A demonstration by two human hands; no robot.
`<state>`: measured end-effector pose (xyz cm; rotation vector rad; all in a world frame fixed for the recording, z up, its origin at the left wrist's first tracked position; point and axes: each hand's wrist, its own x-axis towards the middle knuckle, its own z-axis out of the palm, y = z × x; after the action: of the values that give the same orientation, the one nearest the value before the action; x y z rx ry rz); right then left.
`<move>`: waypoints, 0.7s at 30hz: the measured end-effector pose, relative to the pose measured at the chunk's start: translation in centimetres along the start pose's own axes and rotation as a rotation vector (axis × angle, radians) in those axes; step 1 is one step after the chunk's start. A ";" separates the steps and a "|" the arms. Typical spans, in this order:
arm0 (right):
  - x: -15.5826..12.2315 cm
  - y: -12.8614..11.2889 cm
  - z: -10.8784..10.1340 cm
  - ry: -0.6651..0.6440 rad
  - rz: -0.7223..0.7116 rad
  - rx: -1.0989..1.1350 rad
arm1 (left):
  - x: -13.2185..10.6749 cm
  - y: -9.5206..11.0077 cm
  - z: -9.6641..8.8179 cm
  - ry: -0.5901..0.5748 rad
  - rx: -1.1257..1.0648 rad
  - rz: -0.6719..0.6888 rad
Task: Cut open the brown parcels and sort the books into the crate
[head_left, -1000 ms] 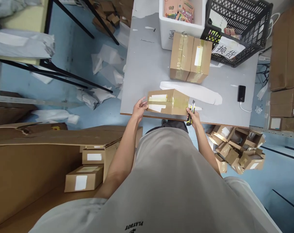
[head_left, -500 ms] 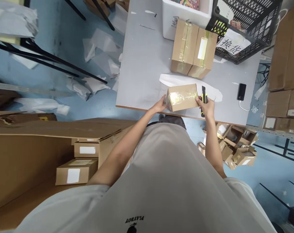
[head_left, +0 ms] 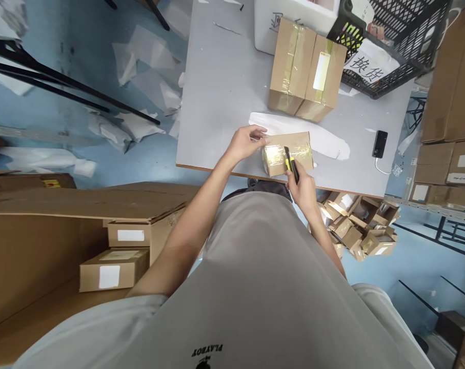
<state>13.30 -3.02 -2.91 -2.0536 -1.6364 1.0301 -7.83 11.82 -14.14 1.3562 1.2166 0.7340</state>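
Brown cardboard, banded with glossy tape, makes up the small carton (head_left: 277, 152), which is set at the near edge of the worktop (head_left: 217, 102). By the right hand (head_left: 303, 192), closed around its handle, a black-and-yellow utility knife (head_left: 292, 166) is held over the carton's taped face. Fingers of the left hand (head_left: 248, 141) are loosely bent at the carton's upper left corner; whether it is gripped there cannot be told. Just beyond, the way is crossed by a white strip (head_left: 324, 138), and behind that two larger taped boxes (head_left: 294, 64) are set side by side. Farther back, the worktop is crowded by a white bin (head_left: 263, 31) and a black lattice crate (head_left: 415, 56), to which a handwritten sheet (head_left: 370, 62) is fixed. Near the right edge a phone (head_left: 380, 144) is joined to a white cable. Below, the blue floor (head_left: 101, 171) is littered with white wrappings (head_left: 151, 56) on the left and opened cartons (head_left: 351, 236) on the right, while smaller boxes (head_left: 113, 269) are held inside a large cardboard container (head_left: 43, 266).
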 end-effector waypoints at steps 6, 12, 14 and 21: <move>0.5 -2.1 1.6 -0.087 -0.005 -0.011 | 0.1 0.0 -0.3 -0.030 -0.041 -0.007; 1.5 -3.0 2.4 -0.087 -0.065 -0.117 | 0.0 0.2 -0.4 -0.043 -0.067 -0.020; 1.6 -3.1 2.5 -0.096 -0.062 -0.147 | 0.0 0.2 -0.5 -0.046 -0.072 -0.018; 1.4 -4.7 3.0 -0.168 -0.009 -0.293 | -0.4 0.2 -0.4 -0.031 -0.083 -0.034</move>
<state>8.04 -0.87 -2.42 -2.1872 -1.9821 1.0364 -8.31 11.58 -13.75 1.2721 1.1697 0.7294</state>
